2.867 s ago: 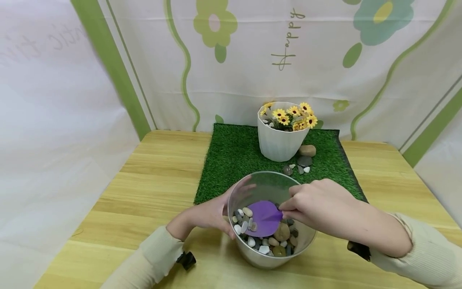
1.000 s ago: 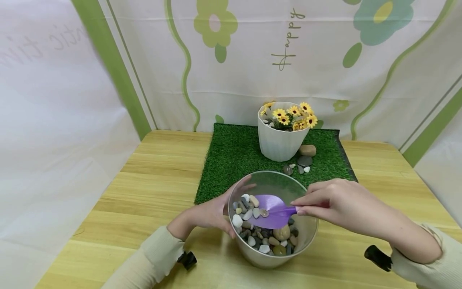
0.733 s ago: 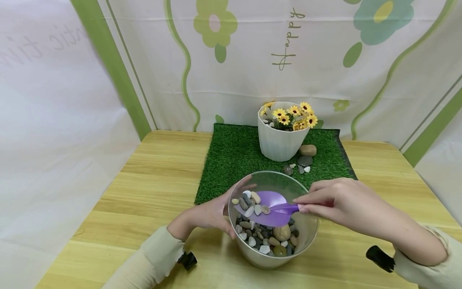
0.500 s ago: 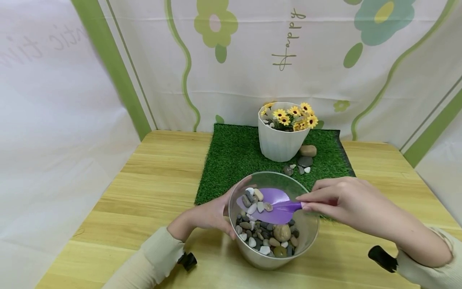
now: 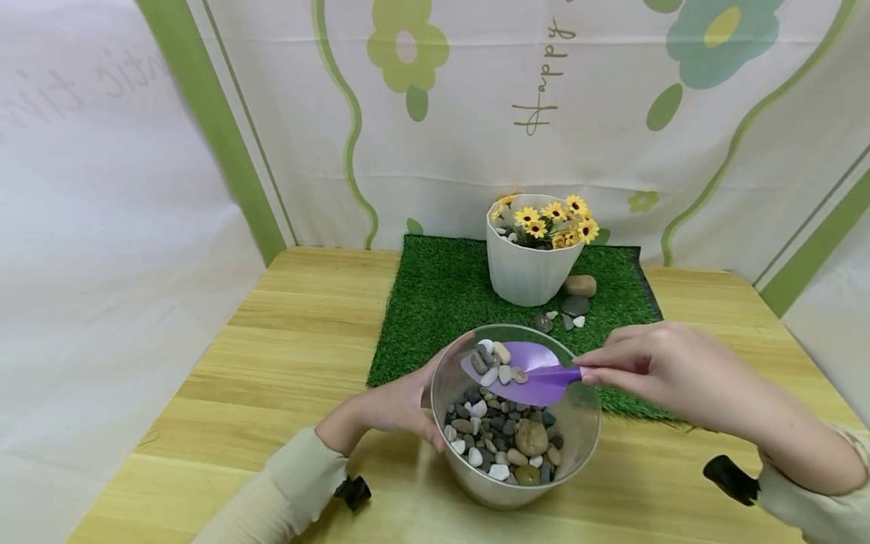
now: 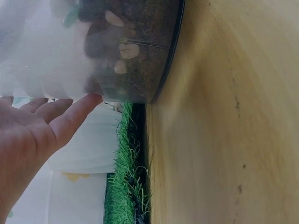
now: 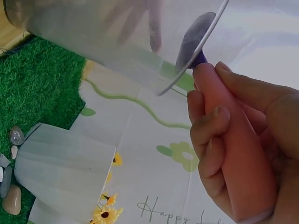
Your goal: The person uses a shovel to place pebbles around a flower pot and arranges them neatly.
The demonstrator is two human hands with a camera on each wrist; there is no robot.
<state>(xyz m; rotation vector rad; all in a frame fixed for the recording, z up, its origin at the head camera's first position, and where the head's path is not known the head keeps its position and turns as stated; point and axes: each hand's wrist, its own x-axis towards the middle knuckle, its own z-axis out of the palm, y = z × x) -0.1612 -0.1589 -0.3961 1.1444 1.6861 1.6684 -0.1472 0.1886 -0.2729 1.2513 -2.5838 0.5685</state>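
Head view: the purple trowel (image 5: 540, 375) lies in the mouth of the clear bucket (image 5: 581, 446), long axis crosswise, tip pointing left and bearing pebbles (image 5: 491, 363); the right hand (image 5: 680, 370) grips it, the left hand (image 5: 401, 404) is spread wide against the bucket; beyond, a white pot (image 5: 526, 276) stands on a green mat (image 5: 435, 302). Left wrist view: straight fingers touch the bucket above the desk (image 6: 224, 116). Right wrist view: fingers encircle the pink handle (image 7: 236, 149), the bucket's wall screening the blade

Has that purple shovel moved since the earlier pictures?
Yes. In the head view, the purple shovel has shifted up the picture and a little to the right, closer to the white flowerpot, which stands where it was.
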